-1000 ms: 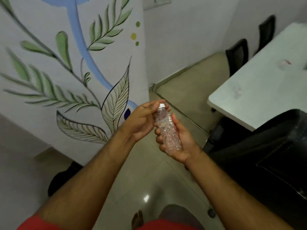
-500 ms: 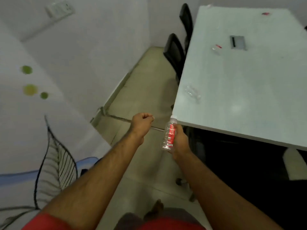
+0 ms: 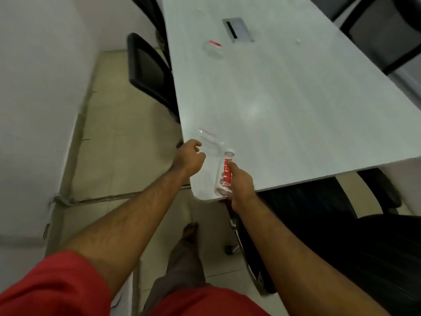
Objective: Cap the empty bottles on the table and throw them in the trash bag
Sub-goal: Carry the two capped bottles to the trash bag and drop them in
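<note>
My right hand [image 3: 240, 185] grips a clear capped bottle [image 3: 224, 174] with a red label, upright over the near corner of the white table [image 3: 284, 110]. My left hand [image 3: 190, 157] hovers loosely curled, holding nothing, just short of a clear bottle without a label [image 3: 208, 140] that lies on its side near the table's left edge. A third clear bottle with a red label [image 3: 214, 47] lies farther back on the table. No trash bag is in view.
Black chairs [image 3: 148, 69] stand along the table's left side, and more at the far right [image 3: 385, 35]. A grey cable hatch [image 3: 238, 29] sits in the tabletop. A black chair [image 3: 341, 236] stands at the near right. White wall on the left.
The view swung from the painted wall to the table. My left hand let go of the cap and moved toward the lying bottle. My right hand carried the capped bottle over the table corner.
</note>
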{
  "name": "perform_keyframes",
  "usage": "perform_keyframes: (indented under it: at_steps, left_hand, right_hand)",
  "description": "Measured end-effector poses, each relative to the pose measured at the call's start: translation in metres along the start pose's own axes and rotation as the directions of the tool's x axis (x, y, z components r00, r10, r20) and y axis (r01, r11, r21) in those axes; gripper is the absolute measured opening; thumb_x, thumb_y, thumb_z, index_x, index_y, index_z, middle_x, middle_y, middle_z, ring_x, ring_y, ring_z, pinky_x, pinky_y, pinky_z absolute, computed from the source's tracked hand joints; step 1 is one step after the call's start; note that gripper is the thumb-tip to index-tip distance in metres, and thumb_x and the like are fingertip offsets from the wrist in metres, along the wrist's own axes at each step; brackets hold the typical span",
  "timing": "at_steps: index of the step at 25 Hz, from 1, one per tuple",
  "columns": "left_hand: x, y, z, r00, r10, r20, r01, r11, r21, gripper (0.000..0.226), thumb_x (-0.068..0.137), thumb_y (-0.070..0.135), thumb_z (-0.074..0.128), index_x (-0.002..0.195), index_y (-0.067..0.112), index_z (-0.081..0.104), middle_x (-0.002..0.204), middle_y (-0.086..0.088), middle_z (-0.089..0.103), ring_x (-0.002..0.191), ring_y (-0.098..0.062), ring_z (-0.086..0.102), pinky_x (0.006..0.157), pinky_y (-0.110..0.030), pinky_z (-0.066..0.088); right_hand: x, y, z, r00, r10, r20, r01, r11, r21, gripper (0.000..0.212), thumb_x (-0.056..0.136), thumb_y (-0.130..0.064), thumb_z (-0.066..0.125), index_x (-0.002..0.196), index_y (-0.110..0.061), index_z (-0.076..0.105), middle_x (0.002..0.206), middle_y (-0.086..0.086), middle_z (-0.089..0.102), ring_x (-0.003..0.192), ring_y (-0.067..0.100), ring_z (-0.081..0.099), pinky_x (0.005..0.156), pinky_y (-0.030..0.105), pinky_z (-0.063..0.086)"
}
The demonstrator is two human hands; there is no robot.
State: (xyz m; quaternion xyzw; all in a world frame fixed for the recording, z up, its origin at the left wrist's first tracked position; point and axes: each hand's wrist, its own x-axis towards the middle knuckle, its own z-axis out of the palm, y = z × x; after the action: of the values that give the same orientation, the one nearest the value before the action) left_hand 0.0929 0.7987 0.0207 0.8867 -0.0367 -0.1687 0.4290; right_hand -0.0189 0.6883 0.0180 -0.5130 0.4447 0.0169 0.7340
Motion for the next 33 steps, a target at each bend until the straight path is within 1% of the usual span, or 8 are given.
perform_keyframes:
  at_steps: [4, 9, 13, 15, 18, 19, 25, 33]
  left_hand:
    - [0.092, -0.007, 0.017, 0.950, 0.239, 0.202, -0.300, 0.879, 0.370, 0.053, 0.087, 0.020, 0.055, 0.138, 0.014, 0.046, 0.141, -0.011, 0.052, 0.125, -0.030, 0.052, 0.100, -0.038, 0.043]
    - [0.150, -0.027, 0.034, 0.742, 0.457, 0.491, -0.651, 0.315, 0.691, 0.050, 0.097, 0.019, 0.043, 0.146, 0.012, 0.036, 0.146, -0.019, 0.045, 0.136, -0.037, 0.040, 0.113, -0.048, 0.026]
    - [0.152, -0.028, 0.030, 0.788, 0.430, 0.440, -0.593, 0.342, 0.729, 0.053, 0.095, 0.025, 0.045, 0.146, 0.012, 0.036, 0.130, -0.015, 0.057, 0.114, -0.033, 0.054, 0.097, -0.044, 0.039]
    - [0.142, -0.022, 0.021, 0.863, 0.382, 0.330, -0.493, 0.499, 0.713, 0.062, 0.088, 0.031, 0.053, 0.145, 0.013, 0.035, 0.125, -0.014, 0.059, 0.109, -0.034, 0.056, 0.091, -0.044, 0.043]
    - [0.114, -0.018, 0.001, 0.973, 0.095, 0.211, -0.154, 0.947, 0.283, 0.064, 0.079, 0.036, 0.065, 0.135, 0.019, 0.041, 0.110, -0.004, 0.059, 0.096, -0.029, 0.060, 0.082, -0.040, 0.053]
    - [0.097, -0.017, -0.007, 0.977, -0.003, 0.213, -0.011, 0.998, 0.065, 0.057, 0.078, 0.031, 0.068, 0.130, 0.020, 0.046, 0.104, -0.002, 0.060, 0.091, -0.025, 0.061, 0.076, -0.037, 0.055]
    - [-0.058, -0.024, -0.050, 0.973, -0.168, 0.158, 0.230, 0.774, -0.590, 0.014, 0.082, 0.013, 0.052, 0.092, 0.018, 0.061, 0.072, 0.000, 0.060, 0.056, -0.015, 0.052, 0.047, -0.021, 0.043]
    - [-0.291, -0.074, -0.077, 0.907, -0.402, -0.122, 0.172, 0.620, -0.765, 0.032, 0.088, 0.031, 0.042, 0.102, 0.013, 0.064, 0.078, -0.011, 0.065, 0.052, -0.019, 0.062, 0.047, -0.024, 0.044]
  right_hand:
    - [0.057, -0.024, 0.028, 0.991, 0.083, -0.108, -0.082, 0.996, 0.020, 0.037, 0.092, -0.046, 0.059, 0.112, -0.017, 0.070, 0.104, 0.006, 0.076, 0.096, 0.025, 0.072, 0.087, 0.041, 0.059]
    - [0.102, -0.041, 0.048, 0.970, 0.152, -0.188, -0.135, 0.986, 0.097, 0.019, 0.094, -0.031, 0.057, 0.099, -0.016, 0.068, 0.083, 0.003, 0.068, 0.071, 0.016, 0.064, 0.064, 0.030, 0.051]
    - [0.108, -0.037, 0.053, 0.961, 0.136, -0.241, -0.115, 0.988, 0.100, 0.017, 0.096, -0.029, 0.055, 0.093, -0.018, 0.067, 0.087, 0.005, 0.070, 0.076, 0.018, 0.067, 0.069, 0.033, 0.055]
    - [0.100, -0.033, 0.050, 0.963, 0.113, -0.243, -0.090, 0.991, 0.103, 0.022, 0.098, -0.030, 0.053, 0.104, -0.015, 0.068, 0.093, 0.006, 0.071, 0.081, 0.018, 0.068, 0.076, 0.034, 0.058]
    - [0.083, -0.025, 0.046, 0.982, 0.068, -0.176, -0.055, 0.996, 0.075, 0.035, 0.096, -0.035, 0.052, 0.119, -0.012, 0.066, 0.104, 0.009, 0.072, 0.089, 0.022, 0.069, 0.084, 0.038, 0.059]
    - [0.072, -0.020, 0.043, 0.990, 0.044, -0.131, -0.034, 0.996, 0.077, 0.040, 0.092, -0.037, 0.055, 0.120, -0.011, 0.066, 0.104, 0.009, 0.072, 0.090, 0.023, 0.070, 0.083, 0.039, 0.059]
    - [-0.016, 0.011, 0.012, 0.974, -0.145, 0.176, 0.134, 0.988, 0.074, 0.030, 0.091, -0.029, 0.057, 0.114, -0.010, 0.062, 0.096, 0.009, 0.070, 0.085, 0.024, 0.068, 0.074, 0.040, 0.057]
    - [-0.160, 0.094, 0.002, 0.840, -0.072, 0.538, 0.135, 0.988, -0.080, 0.011, 0.098, -0.020, 0.055, 0.094, -0.013, 0.061, 0.078, 0.003, 0.062, 0.066, 0.016, 0.060, 0.060, 0.030, 0.050]
